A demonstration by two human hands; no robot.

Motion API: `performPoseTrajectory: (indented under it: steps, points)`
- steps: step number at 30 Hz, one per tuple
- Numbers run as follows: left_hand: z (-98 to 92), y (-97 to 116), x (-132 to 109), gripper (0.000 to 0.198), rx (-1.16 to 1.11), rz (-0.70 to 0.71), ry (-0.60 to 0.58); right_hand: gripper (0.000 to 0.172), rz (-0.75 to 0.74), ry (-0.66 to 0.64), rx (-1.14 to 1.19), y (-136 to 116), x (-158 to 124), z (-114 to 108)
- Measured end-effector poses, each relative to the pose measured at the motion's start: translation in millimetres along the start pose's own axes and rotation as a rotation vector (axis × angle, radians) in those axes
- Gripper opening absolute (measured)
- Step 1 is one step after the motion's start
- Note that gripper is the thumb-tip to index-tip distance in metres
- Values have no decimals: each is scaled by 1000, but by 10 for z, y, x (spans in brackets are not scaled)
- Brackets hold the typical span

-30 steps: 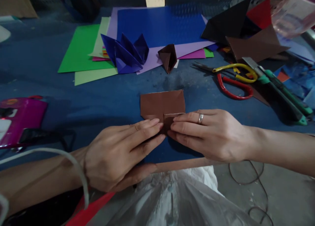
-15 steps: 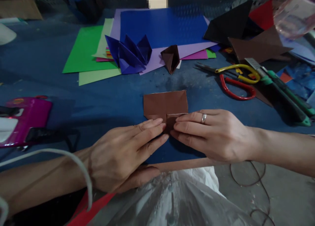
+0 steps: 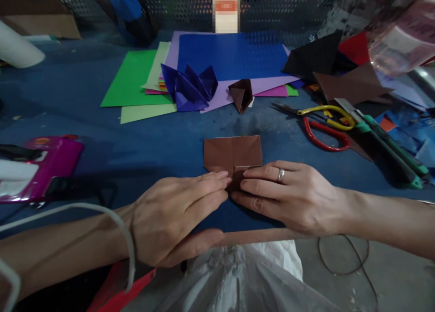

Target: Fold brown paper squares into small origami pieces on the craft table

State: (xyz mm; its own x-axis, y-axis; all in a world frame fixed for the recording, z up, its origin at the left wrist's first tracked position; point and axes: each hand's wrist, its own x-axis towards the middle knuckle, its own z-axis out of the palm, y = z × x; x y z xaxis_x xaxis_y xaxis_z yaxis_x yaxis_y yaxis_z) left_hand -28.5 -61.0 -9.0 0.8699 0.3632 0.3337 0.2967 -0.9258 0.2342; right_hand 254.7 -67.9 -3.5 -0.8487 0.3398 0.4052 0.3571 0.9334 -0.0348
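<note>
The thing being worked on, a small brown rectangle of creased paper (image 3: 233,151), lies flat near the table's front edge. The left hand (image 3: 180,207) lies open over its lower left part, fingers extended and pressing rather than gripping, thumb spread well apart towards the table edge. The right hand (image 3: 299,198) lays its straight fingers on the folded flap at the paper's lower right; its thumb is hidden, so I cannot tell whether it pinches anything. To crease this well, I would hold the left side firmly, line the flap's pale edge up with the paper's existing creases, and press outward from the centre crease so both sides match.

The worn dark blue tabletop (image 3: 112,158) carries, left of the paper, a glossy magenta device (image 3: 50,167). Behind the paper, to its left, are a bright green paper sheet (image 3: 132,76) and a deep-blue, pointed folded-paper piece (image 3: 188,92); almost straight behind it sits a small dark-brown folded-paper piece (image 3: 240,96). To its right lie scissors with yellow and red handles (image 3: 328,145) and, farther right, a black-and-green utility knife (image 3: 390,144). A dark perforated panel (image 3: 282,12) stands well behind the paper; grey floor (image 3: 326,294) shows in front, to its right.
</note>
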Motion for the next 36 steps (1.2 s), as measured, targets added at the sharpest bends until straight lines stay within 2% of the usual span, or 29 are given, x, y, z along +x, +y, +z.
performPoseTrajectory:
  steps: [5,10,15,20,26,31,36]
  points:
    - [53,39,24,36,80,34,15,34,-11,-6,-1,-22,21,6]
    - [93,82,20,45,113,10,54,34,-14,2,-2,-41,32,12]
    - [42,-19,-9,50,74,-46,47,38,-7,-25,1,-38,35,-3]
    - [-1,-118,-12,49,107,-4,79,32,-10,-13,17,-37,25,5]
    - [-84,-122,4,46,267,-13,65,28,-20,-17,12,-44,20,6]
    - [-108,-129,11,37,396,28,54,33,-24,4,-17,-40,22,1]
    - [-139,-208,29,33,579,51,135,33,-20,16,-8,-42,19,4]
